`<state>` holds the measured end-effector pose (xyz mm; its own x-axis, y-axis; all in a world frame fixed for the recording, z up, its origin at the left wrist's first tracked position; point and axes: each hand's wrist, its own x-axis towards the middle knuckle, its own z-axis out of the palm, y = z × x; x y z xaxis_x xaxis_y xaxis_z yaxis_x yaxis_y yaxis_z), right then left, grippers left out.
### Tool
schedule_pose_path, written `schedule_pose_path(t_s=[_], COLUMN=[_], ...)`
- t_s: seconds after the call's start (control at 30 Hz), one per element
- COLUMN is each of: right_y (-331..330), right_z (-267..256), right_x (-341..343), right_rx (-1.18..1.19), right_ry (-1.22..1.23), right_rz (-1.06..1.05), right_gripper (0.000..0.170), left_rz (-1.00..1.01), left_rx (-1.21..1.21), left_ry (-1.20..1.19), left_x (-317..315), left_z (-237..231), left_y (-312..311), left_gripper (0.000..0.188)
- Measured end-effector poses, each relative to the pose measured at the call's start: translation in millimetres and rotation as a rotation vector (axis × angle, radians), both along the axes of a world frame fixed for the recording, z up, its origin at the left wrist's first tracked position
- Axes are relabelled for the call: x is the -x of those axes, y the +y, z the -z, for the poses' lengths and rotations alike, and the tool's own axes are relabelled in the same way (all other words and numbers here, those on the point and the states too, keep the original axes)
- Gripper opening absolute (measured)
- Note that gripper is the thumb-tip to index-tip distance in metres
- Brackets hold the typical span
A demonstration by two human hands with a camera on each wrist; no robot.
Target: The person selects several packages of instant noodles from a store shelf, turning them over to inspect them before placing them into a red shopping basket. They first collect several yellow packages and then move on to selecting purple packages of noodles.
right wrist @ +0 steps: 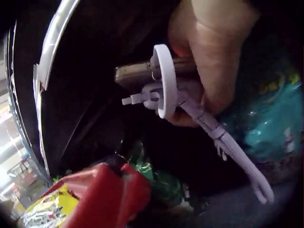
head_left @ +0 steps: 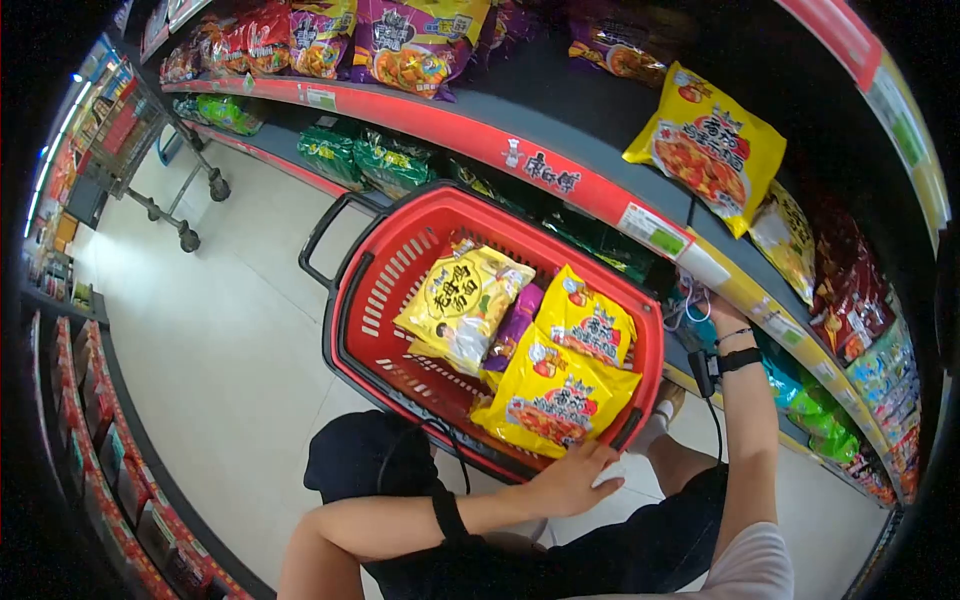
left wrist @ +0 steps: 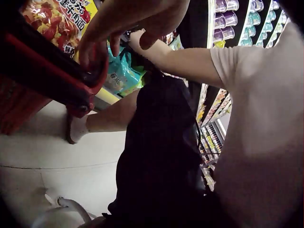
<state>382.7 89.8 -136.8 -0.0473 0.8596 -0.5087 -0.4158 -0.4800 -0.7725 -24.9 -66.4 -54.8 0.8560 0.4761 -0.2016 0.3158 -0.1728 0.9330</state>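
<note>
A red shopping basket [head_left: 345,335] holds several noodle packs, among them a pale yellow pack [head_left: 465,305], a purple pack [head_left: 515,325] and bright yellow packs [head_left: 560,395]. My left hand [head_left: 570,482] rests on its near rim, fingers draped over the edge and thumb held apart. Beyond the basket's right end, my right hand [head_left: 708,315] is in at the lower shelf. It grips a flat phone [right wrist: 135,73] with a pale lilac strap [right wrist: 228,145] and ring hanging from it. The phone's far part is hidden behind the fingers.
Above the basket runs a shelf with a red edge [head_left: 420,125], bearing a yellow noodle pack [head_left: 710,145] and purple packs [head_left: 420,45]. Green packs [head_left: 390,160] lie on the shelf below. A metal cart [head_left: 150,140] stands at the upper left, and red-boxed shelving [head_left: 90,430] lines the left side.
</note>
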Motion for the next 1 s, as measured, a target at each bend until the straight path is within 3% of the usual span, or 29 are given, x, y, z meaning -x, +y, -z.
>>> schedule_pose_path(t_s=[0.17,0.4,0.47,0.57,0.6,0.7,0.8,1.0], right_y=[46,133,161,205,218,250,241,272], right_z=[38,60,67,76,79,91,134,129], right_x=[-1,-2,5,15,18,30,61,73], right_rx=[-0.029,-0.171,-0.212,-0.271,-0.288,-0.317,-0.252,-0.287], right_ry=[-0.004,0.001,0.014,0.029,0.034,0.039,0.065,-0.004], right_rz=[-0.007,0.033,0.043,0.051,0.054,0.054,0.037,-0.004], right_gripper=[0.042,0.042,0.042,0.043,0.043,0.043,0.043,0.044], left_rz=[0.003,-0.023,0.061,0.037,0.093,0.139,0.136,0.159], left_rx=[0.135,0.017,0.276,0.186,0.025,0.132,0.19,0.233], left_ry=[-0.02,-0.085,0.185,0.102,0.055,0.08,0.071,0.061], left_x=[2,0,-3,-2,1,5,7,9], left_z=[-6,-12,-41,-32,-17,-1,-4,8], left_y=[7,8,27,20,13,4,8,4], left_gripper=[0.038,0.039,0.038,0.039,0.035,0.042,0.045,0.043])
